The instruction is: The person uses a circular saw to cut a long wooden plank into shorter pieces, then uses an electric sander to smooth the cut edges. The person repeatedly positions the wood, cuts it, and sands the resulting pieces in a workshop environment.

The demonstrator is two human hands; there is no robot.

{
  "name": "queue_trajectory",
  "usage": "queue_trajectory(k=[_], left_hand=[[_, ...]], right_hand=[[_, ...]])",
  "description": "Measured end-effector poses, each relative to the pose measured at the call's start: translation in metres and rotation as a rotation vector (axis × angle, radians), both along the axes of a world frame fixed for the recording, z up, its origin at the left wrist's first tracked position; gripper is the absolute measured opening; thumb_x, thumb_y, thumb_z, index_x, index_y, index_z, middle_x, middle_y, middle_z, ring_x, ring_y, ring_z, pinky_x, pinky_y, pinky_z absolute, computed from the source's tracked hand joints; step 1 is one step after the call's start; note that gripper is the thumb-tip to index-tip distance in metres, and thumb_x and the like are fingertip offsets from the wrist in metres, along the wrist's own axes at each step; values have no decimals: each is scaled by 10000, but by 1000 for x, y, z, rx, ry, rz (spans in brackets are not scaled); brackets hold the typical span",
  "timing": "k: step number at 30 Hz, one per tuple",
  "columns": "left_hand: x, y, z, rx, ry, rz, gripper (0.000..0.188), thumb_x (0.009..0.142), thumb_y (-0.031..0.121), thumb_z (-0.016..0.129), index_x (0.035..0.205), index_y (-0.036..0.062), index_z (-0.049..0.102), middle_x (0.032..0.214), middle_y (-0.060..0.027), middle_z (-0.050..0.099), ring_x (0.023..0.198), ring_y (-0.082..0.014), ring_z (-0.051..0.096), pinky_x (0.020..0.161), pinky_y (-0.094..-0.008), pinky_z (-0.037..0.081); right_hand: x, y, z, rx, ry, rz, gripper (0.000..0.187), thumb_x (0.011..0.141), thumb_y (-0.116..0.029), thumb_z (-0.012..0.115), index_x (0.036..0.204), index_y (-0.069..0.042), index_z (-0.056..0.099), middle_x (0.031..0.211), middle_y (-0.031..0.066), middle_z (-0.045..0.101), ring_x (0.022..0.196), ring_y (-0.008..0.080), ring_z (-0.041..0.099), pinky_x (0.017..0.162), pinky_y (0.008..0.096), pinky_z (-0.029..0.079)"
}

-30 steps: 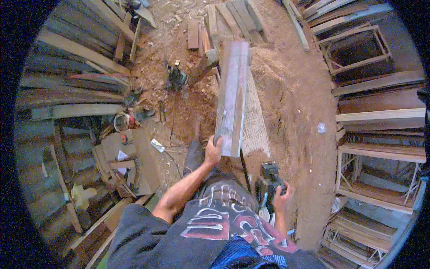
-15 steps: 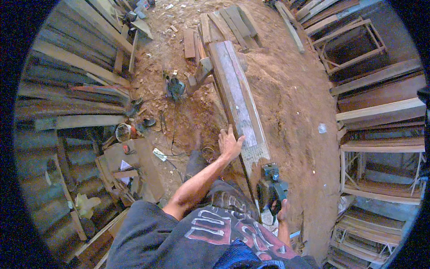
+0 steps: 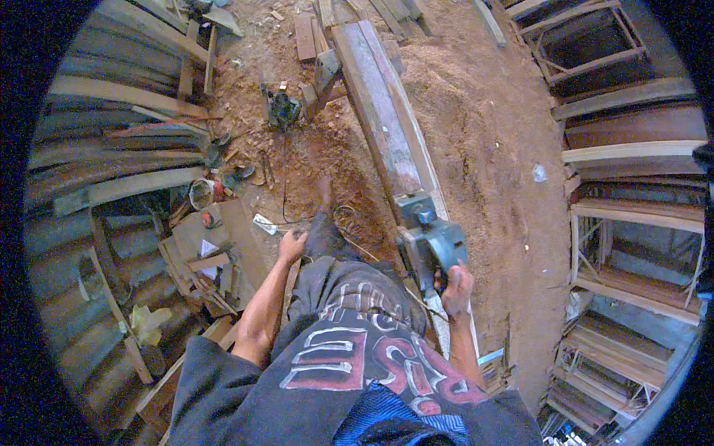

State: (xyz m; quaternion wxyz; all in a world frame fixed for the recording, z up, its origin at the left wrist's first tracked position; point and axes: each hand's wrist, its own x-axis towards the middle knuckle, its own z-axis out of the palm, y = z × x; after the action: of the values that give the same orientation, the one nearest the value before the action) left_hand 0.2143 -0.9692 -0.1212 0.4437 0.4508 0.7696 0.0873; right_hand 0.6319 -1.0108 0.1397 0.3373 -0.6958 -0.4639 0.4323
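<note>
My right hand point(image 3: 457, 290) grips the rear handle of a green-blue electric planer point(image 3: 435, 241). The planer sits on top of a long plank point(image 3: 390, 137), which slants away from me; its upper face is pale and greyish along the middle, with browner wood at the sides. My left hand point(image 3: 293, 245) is off the plank, beside my left thigh, with its fingers curled closed. A thin cord point(image 3: 357, 245) runs near it, but whether the fingers hold it cannot be made out.
A second power tool point(image 3: 282, 110) lies on the shaving-covered ground point(image 3: 476, 149), left of the wooden support point(image 3: 326, 73). Beyond are loose boards point(image 3: 305, 37). A white power strip point(image 3: 264, 224) and a bucket point(image 3: 201, 193) lie at left. Stacked wooden frames point(image 3: 632, 215) line the right side.
My left hand has come off the plank and moved left and back to my thigh, closing. My right hand has pushed the planer forward along the plank. The view has shifted.
</note>
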Motion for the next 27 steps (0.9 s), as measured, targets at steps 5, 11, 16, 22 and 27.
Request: queue_trajectory(k=[5,11,16,22,27], left_hand=[[-59,-84,-29,-221,69,154,501,834,399,697,1120,-13,696,1101,-239,699,1082,-361,657,919,-428,505],[-53,-138,-18,-299,92,312,509,831,411,703,1144,10,697,1117,-234,697,1079,-349,661,933,-420,504],[-29,-139,-2,-240,63,238,507,837,383,707,1164,-3,679,1091,-236,701,1037,-350,670,920,-422,507],[-28,-113,-28,-183,-50,313,498,848,363,708,1155,-26,661,1054,-247,699,1002,-346,676,886,-418,513],[-34,-90,-31,-15,-188,442,449,898,294,699,1196,-35,633,1023,-212,708,959,-299,680,807,-402,540]], right_hand=[[-26,46,-17,-13,-12,15,599,1014,-581,404,994,-18,606,699,38,592,567,106,552,521,265,460],[-31,73,-10,56,-77,90,609,1022,-579,377,949,-22,609,668,20,564,558,112,555,508,271,458],[-55,133,-13,0,-15,42,596,1037,-552,360,908,-29,615,638,22,551,530,123,541,490,289,436],[-99,273,-26,324,-225,223,563,1030,-541,399,917,-30,607,669,51,566,562,139,548,521,331,443],[-95,279,-32,267,-50,241,539,1034,-538,394,905,-48,578,668,39,570,556,133,545,522,329,439]])
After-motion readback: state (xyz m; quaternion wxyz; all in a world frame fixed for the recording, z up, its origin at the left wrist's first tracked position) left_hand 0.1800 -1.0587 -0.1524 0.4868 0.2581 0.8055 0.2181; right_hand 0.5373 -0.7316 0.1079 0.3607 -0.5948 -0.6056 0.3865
